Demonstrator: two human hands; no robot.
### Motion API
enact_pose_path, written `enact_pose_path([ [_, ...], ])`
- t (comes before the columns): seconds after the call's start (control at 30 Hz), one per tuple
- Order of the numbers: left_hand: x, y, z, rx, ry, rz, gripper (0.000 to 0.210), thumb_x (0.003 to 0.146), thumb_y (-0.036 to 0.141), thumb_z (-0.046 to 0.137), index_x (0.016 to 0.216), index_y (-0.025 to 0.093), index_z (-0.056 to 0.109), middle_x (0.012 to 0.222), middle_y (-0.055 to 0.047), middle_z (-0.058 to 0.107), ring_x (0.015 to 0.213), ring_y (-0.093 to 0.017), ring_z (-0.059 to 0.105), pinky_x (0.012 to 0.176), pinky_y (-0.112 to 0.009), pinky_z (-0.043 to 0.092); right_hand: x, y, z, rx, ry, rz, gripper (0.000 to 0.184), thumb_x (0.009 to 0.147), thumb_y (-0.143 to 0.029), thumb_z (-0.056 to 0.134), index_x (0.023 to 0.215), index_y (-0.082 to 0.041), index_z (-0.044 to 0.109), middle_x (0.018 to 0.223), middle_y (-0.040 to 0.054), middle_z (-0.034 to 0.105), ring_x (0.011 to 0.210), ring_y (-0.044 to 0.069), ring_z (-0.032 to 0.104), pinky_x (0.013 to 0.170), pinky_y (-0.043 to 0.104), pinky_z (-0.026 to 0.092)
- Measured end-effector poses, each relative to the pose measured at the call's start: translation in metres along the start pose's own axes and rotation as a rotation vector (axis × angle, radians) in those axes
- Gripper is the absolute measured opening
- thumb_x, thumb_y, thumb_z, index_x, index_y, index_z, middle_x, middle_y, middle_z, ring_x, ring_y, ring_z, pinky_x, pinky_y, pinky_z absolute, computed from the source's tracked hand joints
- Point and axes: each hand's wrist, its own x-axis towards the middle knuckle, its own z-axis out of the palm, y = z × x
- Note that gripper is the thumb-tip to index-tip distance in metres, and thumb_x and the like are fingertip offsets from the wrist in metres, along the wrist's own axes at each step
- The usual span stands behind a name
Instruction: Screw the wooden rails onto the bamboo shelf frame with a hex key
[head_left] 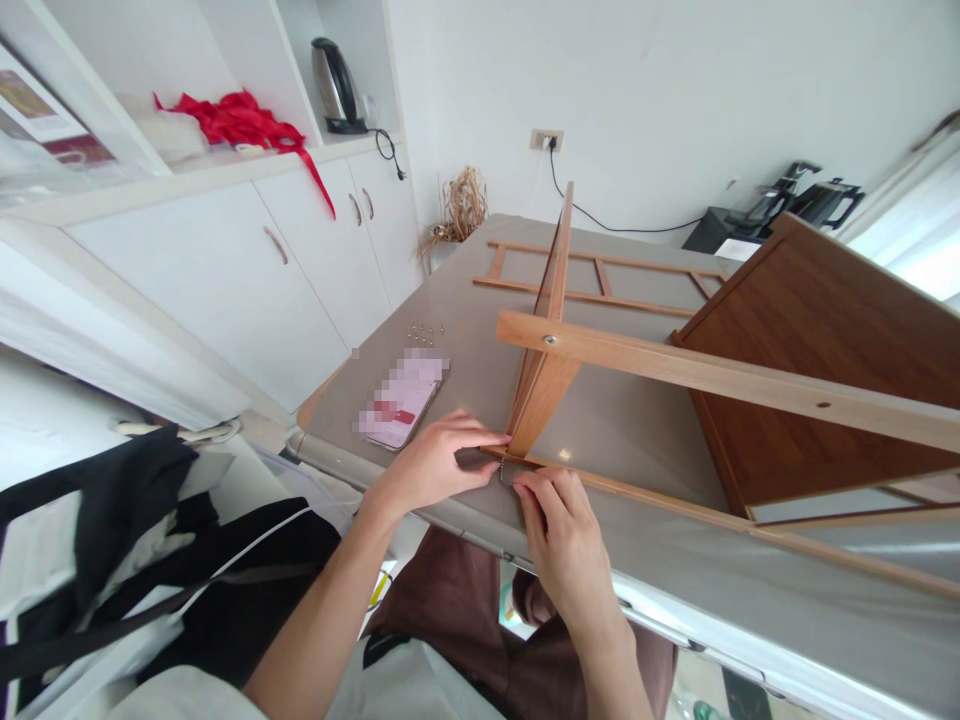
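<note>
My left hand pinches the near end of a lower wooden rail, forefinger above and thumb below, where it meets an upright wooden crosspiece. Close beside it my right hand is closed, its fingertips pinching a thin bent metal piece that looks like a hex key. This key reaches to the rail's end by my left thumb; its tip is too small to make out. Above my hands runs an upper wooden rail, with a screw head set near its end. A brown wooden panel joins the frame at the right.
On the grey table lie a phone, several small screws and a ladder-like wooden frame. Black appliances stand at the back right. White cabinets line the left, with a kettle and red ribbon above.
</note>
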Motion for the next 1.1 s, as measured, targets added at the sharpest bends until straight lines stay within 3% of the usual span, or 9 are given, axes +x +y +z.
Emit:
enact_pose_path([
  [0.7, 0.0011, -0.0048, -0.0031, -0.02, -0.069, 0.001, 0.031, 0.095, 0.024, 0.065, 0.126, 0.028, 0.07, 0.103, -0.003, 0.074, 0.098, -0.019, 0.062, 0.089, -0.033, 0.051, -0.0015, -0.0036, 0.0017, -0.01, 0.025, 0.013, 0.016, 0.101, -0.012, 0.051, 0.11, -0.022, 0.059, 0.1, 0.0055, 0.062, 0.094, 0.02, 0.059, 0.088, 0.036, 0.05],
  [1.1, -0.0008, 0.0, 0.0007, 0.015, 0.003, 0.014, 0.033, 0.091, 0.019, 0.067, 0.122, 0.027, 0.072, 0.098, -0.002, 0.074, 0.093, -0.018, 0.061, 0.087, -0.032, 0.052, -0.0009, -0.0053, 0.0041, -0.032, 0.065, 0.031, 0.013, 0.101, -0.016, 0.052, 0.108, -0.022, 0.061, 0.099, 0.0057, 0.062, 0.095, 0.02, 0.06, 0.089, 0.036, 0.051],
])
